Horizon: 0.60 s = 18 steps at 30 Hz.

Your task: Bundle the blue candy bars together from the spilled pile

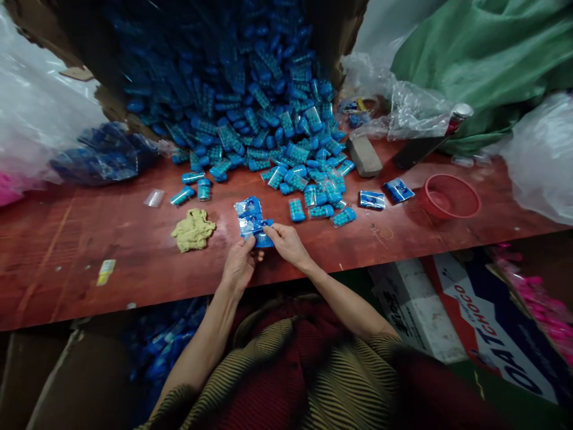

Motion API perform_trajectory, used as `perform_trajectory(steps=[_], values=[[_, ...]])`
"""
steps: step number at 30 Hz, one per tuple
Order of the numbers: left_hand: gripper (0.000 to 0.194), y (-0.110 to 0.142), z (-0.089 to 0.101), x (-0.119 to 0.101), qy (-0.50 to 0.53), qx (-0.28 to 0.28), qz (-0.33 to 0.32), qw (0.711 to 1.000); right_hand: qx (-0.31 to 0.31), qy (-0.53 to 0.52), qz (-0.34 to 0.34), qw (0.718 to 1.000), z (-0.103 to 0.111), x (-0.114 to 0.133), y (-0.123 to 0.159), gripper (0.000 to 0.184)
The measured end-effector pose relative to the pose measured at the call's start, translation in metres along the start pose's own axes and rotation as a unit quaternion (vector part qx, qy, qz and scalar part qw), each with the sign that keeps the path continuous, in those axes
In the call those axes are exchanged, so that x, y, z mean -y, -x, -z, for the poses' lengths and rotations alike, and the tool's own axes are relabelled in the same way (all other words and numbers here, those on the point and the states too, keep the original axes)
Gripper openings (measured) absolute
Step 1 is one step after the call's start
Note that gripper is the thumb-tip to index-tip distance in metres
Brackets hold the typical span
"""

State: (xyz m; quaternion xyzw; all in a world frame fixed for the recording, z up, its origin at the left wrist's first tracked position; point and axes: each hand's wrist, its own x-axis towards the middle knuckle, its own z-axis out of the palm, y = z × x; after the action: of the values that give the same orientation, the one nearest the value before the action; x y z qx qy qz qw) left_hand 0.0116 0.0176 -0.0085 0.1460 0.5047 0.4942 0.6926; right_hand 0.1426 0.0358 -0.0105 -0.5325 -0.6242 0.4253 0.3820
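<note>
Near the table's front edge, my left hand point(242, 263) pinches the lower left part of a small blue printed label point(265, 239) between thumb and fingers. My right hand point(289, 243) grips the same label from the right, its thumb and forefinger at the upper edge. More blue printed labels point(248, 209) lie flat just beyond my fingertips, partly overlapped by the held one. Beyond and to the right are small clear bottles point(296, 210) filled with blue beads, several of them loose near my right hand. A crumpled yellow-green cloth point(193, 230) lies left of my left hand.
A large heap of bead bottles point(250, 119) spills from an open carton point(342, 36) at the back. To the right are a grey block point(364, 156), two blue label stacks point(371, 200), a red basket point(451, 197) and a dark rod-like tool point(425, 146). Plastic bags flank the table point(134, 263).
</note>
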Motion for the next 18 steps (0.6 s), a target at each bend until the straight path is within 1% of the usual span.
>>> perform_trajectory(steps=[1, 3, 4, 6, 8, 10, 13, 15, 16, 17, 18], values=[[0.027, 0.001, 0.001, 0.0, 0.006, -0.017, 0.006, 1.0, 0.004, 0.038, 0.007, 0.999, 0.005, 0.002, 0.0, 0.041], [0.026, 0.001, 0.003, 0.001, 0.026, -0.04, 0.028, 0.998, -0.027, 0.149, 0.006, 0.988, 0.016, 0.004, -0.004, 0.036], [0.026, 0.002, 0.003, 0.001, 0.04, -0.044, 0.044, 0.997, -0.055, 0.217, -0.003, 0.975, 0.022, 0.003, -0.007, 0.031], [0.026, 0.003, 0.003, 0.001, 0.067, -0.041, 0.078, 0.994, -0.099, 0.342, -0.036, 0.934, 0.032, -0.003, -0.015, 0.03], [0.026, 0.006, 0.002, 0.002, 0.086, -0.034, 0.108, 0.99, -0.097, 0.418, -0.061, 0.901, 0.036, -0.01, -0.023, 0.033], [0.026, 0.008, 0.002, 0.003, 0.094, -0.028, 0.123, 0.988, -0.073, 0.45, -0.063, 0.888, 0.035, -0.017, -0.026, 0.029], [0.027, 0.011, 0.002, 0.006, 0.099, -0.026, 0.13, 0.986, -0.047, 0.454, -0.046, 0.889, 0.029, -0.023, -0.023, 0.025], [0.027, 0.011, 0.003, 0.008, 0.1, -0.025, 0.133, 0.986, -0.044, 0.43, -0.041, 0.901, 0.03, -0.025, -0.02, 0.028], [0.026, 0.011, 0.004, 0.009, 0.099, -0.023, 0.134, 0.986, -0.045, 0.399, -0.038, 0.915, 0.032, -0.027, -0.019, 0.029], [0.026, 0.01, 0.004, 0.009, 0.099, -0.021, 0.136, 0.985, -0.042, 0.349, -0.036, 0.935, 0.035, -0.027, -0.017, 0.03], [0.025, 0.01, 0.004, 0.01, 0.1, -0.022, 0.138, 0.985, -0.033, 0.276, -0.033, 0.96, 0.04, -0.028, -0.016, 0.031]])
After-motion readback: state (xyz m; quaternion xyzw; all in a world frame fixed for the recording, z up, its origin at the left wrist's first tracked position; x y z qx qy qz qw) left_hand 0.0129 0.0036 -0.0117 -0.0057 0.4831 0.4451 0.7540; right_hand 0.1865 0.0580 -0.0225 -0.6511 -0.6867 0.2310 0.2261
